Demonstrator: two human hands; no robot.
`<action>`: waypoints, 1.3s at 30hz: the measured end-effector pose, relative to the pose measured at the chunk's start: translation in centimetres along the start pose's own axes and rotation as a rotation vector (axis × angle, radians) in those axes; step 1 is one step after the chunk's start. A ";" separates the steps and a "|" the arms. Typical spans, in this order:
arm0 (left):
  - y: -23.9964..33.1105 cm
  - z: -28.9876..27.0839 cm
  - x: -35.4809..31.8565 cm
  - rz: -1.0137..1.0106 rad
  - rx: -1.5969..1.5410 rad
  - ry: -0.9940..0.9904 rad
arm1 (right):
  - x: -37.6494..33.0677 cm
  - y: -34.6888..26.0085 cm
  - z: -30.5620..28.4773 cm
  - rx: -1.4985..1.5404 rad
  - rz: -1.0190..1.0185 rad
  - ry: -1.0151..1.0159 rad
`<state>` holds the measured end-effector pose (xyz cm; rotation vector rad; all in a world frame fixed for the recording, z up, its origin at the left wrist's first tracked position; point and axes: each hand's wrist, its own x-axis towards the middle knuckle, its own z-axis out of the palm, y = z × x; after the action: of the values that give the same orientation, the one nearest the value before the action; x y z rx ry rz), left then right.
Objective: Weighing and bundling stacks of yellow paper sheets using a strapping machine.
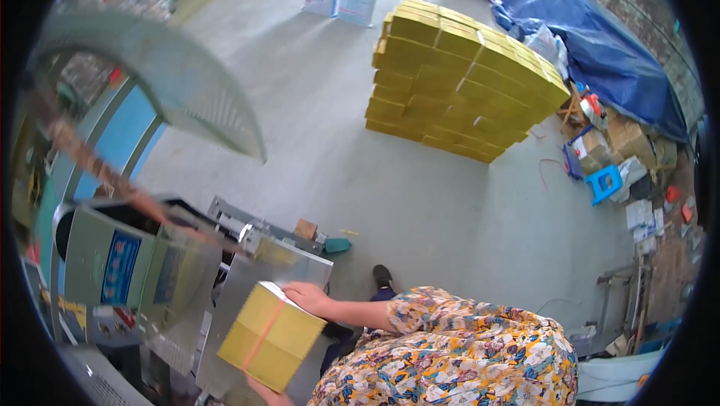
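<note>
A block-shaped yellow bundle (270, 335) rests tilted on a metal work table (311, 256), at its near part. An orange-pink strap (262, 338) runs around its middle, and its far edge shows white. My right hand (307, 298) grips the bundle's far corner, fingers over the white edge. At its near lower edge my left hand (268, 392) holds the other side. Most of that hand lies under the bundle or beyond the frame's edge.
Left of the table stands a grey-green machine (90, 263) with a clear cover. A curved, perforated guard (214, 117) and brown rod (105, 173) overhang it. Yellow bundles form a big stack (450, 83) on the floor. A blue tarp (592, 53), stool (604, 183) and cartons (628, 136) line the right.
</note>
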<state>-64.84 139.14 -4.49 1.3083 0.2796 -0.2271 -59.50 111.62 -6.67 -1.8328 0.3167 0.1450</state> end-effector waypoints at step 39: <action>-11.3 116.0 6.2 -0.594 0.236 -1.185 | -8.8 21.9 -93.2 1.021 -0.162 1.376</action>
<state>-53.95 23.86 10.26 1.0845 -0.3992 -1.4985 -80.17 18.13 1.74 -0.6651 0.9520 -1.2227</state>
